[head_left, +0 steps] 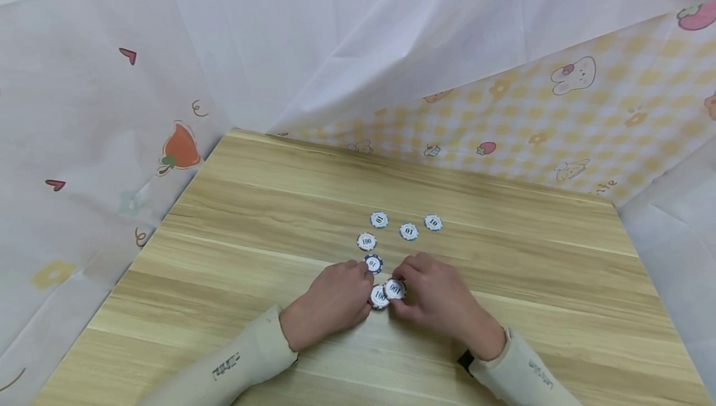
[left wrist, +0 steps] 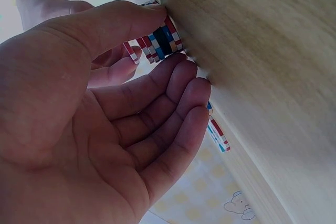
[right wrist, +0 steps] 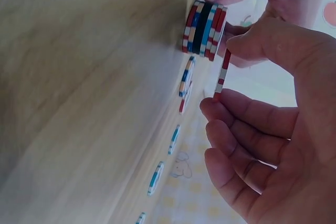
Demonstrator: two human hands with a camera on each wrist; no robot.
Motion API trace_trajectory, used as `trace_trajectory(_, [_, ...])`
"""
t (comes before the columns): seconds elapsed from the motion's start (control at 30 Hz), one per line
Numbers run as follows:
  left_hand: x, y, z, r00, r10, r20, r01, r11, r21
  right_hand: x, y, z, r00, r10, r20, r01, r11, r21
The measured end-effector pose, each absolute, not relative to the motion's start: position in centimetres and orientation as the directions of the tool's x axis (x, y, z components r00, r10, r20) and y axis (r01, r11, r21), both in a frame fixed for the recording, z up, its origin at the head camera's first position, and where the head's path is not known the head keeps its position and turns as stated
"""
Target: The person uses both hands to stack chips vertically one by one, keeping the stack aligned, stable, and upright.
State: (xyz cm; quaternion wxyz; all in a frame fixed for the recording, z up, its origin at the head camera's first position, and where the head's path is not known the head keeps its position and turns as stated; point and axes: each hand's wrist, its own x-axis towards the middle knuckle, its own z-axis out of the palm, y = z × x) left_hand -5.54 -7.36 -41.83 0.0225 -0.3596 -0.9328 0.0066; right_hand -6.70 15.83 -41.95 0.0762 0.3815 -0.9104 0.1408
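A short stack of poker chips (head_left: 378, 298) stands on the table, its top chip marked 100. My left hand (head_left: 335, 297) holds this stack steady, thumb on one side and fingertips on the other. In the right wrist view the stack (right wrist: 202, 31) shows red, blue, black and light blue edges. Between thumb and fingertip, my right hand (head_left: 439, 294) pinches one red-and-white poker chip (right wrist: 222, 76), also marked 100. That chip is tilted at the stack's right side and overlaps its top in the head view.
Just beyond the stack lies a dark blue chip marked 10 (head_left: 373, 263), with a 100 chip (head_left: 366, 242) behind it. Farther back are light blue 10 chips (head_left: 409, 231). Cloth hangings (head_left: 503, 126) border the wooden table (head_left: 268, 207) at the back and sides.
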Motion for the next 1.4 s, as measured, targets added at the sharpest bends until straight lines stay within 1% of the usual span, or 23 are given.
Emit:
trace_trajectory(0.3, [-5.4,-7.4,-41.7,-0.734,0.676,0.071,0.676,0.736,-0.028,-6.4,15.2,-42.1,-0.679,-0.69,0.25,-0.734,0.646,-0.21])
trace_trajectory(0.7, [-5.3,-7.4,-41.6,-0.744,0.667,0.044,0.667,0.745,-0.01,-6.3,14.5,-42.4,-0.652,-0.708,0.272,-0.758,0.621,-0.2])
trace_trajectory(1.17, [-5.4,-7.4,-41.8,-0.741,0.668,0.072,0.669,0.743,-0.006,-6.3,14.0,-42.5,-0.624,-0.718,0.309,-0.78,0.596,-0.192])
trace_trajectory(1.4, [-5.5,-7.3,-41.9,-0.745,0.665,0.052,0.666,0.746,-0.002,-6.3,13.9,-42.6,-0.629,-0.718,0.297,-0.776,0.6,-0.194])
